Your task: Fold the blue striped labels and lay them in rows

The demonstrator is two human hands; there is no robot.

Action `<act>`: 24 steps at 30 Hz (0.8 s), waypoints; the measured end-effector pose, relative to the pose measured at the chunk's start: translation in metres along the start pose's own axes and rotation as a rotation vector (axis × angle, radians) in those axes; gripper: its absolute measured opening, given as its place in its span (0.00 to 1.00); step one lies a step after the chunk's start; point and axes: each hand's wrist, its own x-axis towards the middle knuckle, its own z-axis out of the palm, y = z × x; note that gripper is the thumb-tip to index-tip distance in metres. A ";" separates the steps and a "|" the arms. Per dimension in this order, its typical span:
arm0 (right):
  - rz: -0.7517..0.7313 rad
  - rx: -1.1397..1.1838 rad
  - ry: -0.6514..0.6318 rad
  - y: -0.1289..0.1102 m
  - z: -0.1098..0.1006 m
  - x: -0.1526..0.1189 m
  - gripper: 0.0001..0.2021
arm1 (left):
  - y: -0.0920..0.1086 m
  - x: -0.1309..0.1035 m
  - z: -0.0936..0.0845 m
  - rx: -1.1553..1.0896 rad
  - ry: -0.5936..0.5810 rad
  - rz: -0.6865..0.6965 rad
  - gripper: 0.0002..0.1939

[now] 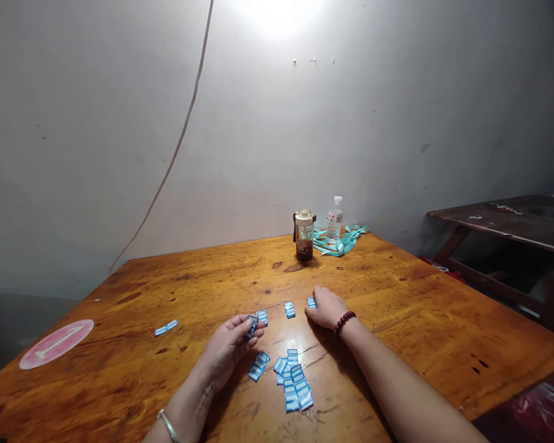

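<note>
My left hand (233, 344) pinches a small blue-and-white label strip (252, 326) between thumb and fingers. Just behind those fingertips another label strip (262, 317) shows on the table. My right hand (327, 307) is lowered to the tabletop, its fingers closed at the edge of a label strip (311, 302) and partly covering it. Between the hands lies one more strip (289, 309). Closer to me are a strip (259, 366) by my left wrist and an overlapping pile of strips (297, 387). Off to the left rests a narrow strip (166, 328).
A jug with dark contents (304, 240) and a clear water bottle (335, 220) stand at the back of the wooden table (203, 277). Turquoise ribbon (341, 247) lies around the bottle. A round pink sticker (58, 344) marks the left side. Beyond, right, is a dark table (512, 221).
</note>
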 end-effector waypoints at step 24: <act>-0.302 0.139 -0.152 0.036 -0.009 0.012 0.27 | 0.007 -0.001 0.000 0.357 0.005 0.138 0.13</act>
